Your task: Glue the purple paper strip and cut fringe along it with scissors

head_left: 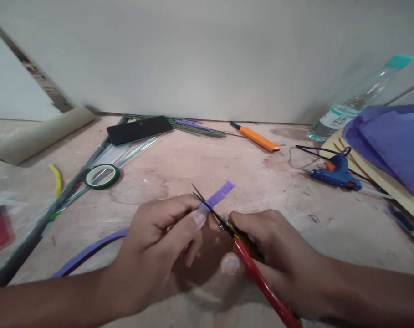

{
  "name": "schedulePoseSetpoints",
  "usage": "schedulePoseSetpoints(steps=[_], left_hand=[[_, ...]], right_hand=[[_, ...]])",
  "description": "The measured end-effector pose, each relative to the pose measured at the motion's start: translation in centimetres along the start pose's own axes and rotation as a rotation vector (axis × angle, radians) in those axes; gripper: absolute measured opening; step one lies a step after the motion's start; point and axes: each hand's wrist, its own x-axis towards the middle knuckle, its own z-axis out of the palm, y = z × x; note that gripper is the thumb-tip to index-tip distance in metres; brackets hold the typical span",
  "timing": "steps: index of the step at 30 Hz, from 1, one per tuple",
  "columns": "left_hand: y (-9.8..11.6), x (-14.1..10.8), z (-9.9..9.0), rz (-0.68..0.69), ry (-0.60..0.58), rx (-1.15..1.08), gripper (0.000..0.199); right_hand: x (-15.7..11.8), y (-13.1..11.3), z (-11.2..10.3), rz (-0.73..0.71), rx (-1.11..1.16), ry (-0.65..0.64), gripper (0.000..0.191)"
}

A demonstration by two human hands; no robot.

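I have the strip (221, 195) pinched in my left hand (162, 239), thumb on top and fingers beneath, with its free end poking out past the thumb toward the wall (207, 59). My right hand (282, 243) is wrapped around the scissors (256, 271), one handle red, the other yellow; their thin dark blades stand slightly apart and cross the strip just beside my left thumb. From this angle I can't tell whether the blades have bitten into it. A purple band (90, 250) curves out behind my left wrist; my hand hides whether it joins the strip. Ahead on the table (189, 159) I see a phone (140, 130), green stems (210, 132) with a purple-wrapped length among them, and an orange knife (259, 139). To my left are the tape (115, 175), lying flat, a yellow piece (56, 180) and a tube (43, 136). To my right, a blue glue gun (339, 173) lies near purple sheets (391, 141), and a bottle (339, 116) stands behind it.
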Motion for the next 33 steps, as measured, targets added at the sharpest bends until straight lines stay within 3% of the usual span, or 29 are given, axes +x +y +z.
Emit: schedulePoseSetpoints(steps=[13, 20, 33], left_hand=[[-0.45, -0.41, -0.4, -0.041, -0.011, 0.016, 0.031], [-0.58, -0.28, -0.16, -0.054, -0.056, 0.026, 0.038], [-0.58, -0.2, -0.18, -0.071, 0.007, -0.145, 0.029]], right_hand=[[0.01, 0.06, 0.11, 0.006, 0.061, -0.002, 0.064], [0.07, -0.25, -0.03, -0.017, 0.105, -0.033, 0.062], [0.15, 0.14, 0.04, -0.047, 0.172, -0.012, 0.061]])
